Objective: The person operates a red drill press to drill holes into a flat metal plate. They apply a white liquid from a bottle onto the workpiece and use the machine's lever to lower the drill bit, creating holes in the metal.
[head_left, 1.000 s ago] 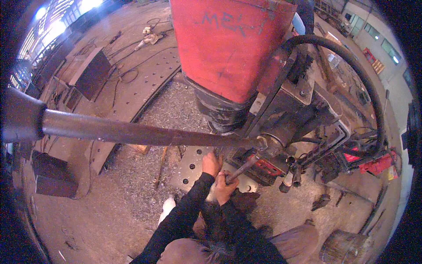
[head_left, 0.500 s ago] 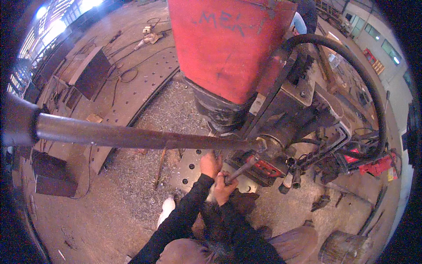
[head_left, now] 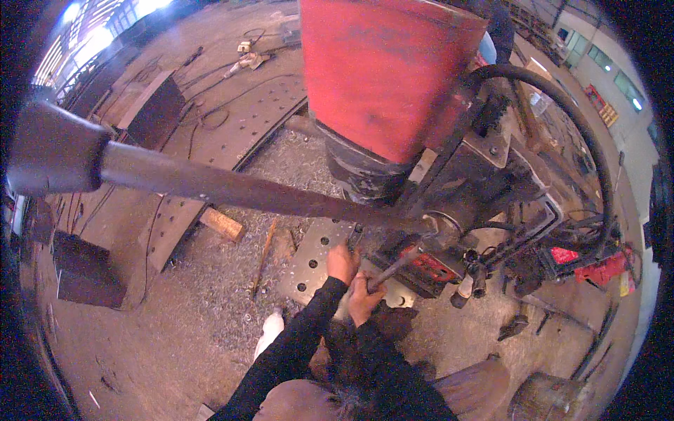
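Note:
A drilling machine with a red motor housing (head_left: 386, 77) stands over a steel plate (head_left: 309, 281) with several round holes. My left hand (head_left: 342, 265) is low at the plate, beside the machine's dark base. Its fingers curl closed near the drill's lower end, and what they hold is hidden. Just nearer to me, my right hand (head_left: 365, 300) is closed beside a thin metal feed lever (head_left: 397, 269), whose end overlaps the hand. I cannot make out what this hand grips. A thick lever (head_left: 246, 188) with a black knob (head_left: 60, 147) crosses above both hands.
Metal shavings (head_left: 210, 281) cover the floor left of the plate. A wooden block (head_left: 222, 224) and a thin rusty rod (head_left: 265, 256) lie there. A long perforated beam (head_left: 232, 147) runs behind. A black hose (head_left: 586, 126) loops at the right. Another person's dark clothing (head_left: 500, 31) shows behind the machine.
The view has shifted, so the machine and both hands appear slightly farther right. The thick lever's knob appears higher and larger, and the wooden block shows more fully. Both hands keep nearly the same pose.

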Action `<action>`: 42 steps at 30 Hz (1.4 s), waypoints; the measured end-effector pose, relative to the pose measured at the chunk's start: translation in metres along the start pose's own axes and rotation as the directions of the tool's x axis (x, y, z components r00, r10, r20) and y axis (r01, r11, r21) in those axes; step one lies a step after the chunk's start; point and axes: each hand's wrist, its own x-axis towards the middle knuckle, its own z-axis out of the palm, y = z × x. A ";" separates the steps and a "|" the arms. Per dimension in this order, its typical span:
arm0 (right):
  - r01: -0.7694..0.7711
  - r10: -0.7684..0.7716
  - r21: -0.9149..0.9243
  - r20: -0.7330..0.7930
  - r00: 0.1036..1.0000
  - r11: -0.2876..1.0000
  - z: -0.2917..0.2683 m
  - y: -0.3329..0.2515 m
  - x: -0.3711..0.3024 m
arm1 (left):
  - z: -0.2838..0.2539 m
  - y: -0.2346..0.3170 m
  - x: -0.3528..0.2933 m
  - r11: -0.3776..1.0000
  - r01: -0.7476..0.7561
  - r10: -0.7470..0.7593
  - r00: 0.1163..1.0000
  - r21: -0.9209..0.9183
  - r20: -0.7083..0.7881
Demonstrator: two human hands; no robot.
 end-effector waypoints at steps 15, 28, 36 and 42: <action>0.262 -0.259 0.076 -0.050 0.965 0.962 0.007 -0.008 0.003 | 0.004 0.008 0.003 0.998 0.055 -0.055 0.998 -0.004 0.031; 0.280 -0.274 0.081 -0.082 0.958 0.957 0.020 -0.033 -0.015 | 0.006 0.002 0.008 0.989 0.066 -0.073 0.996 0.129 0.044; 0.260 -0.249 0.069 -0.135 0.959 0.963 0.019 -0.022 -0.009 | 0.008 -0.002 0.009 0.994 0.024 -0.034 0.995 0.110 0.092; 0.237 -0.226 0.123 -0.096 0.969 0.964 0.015 -0.011 -0.003 | 0.002 0.001 0.005 0.998 0.011 -0.012 1.000 0.057 0.018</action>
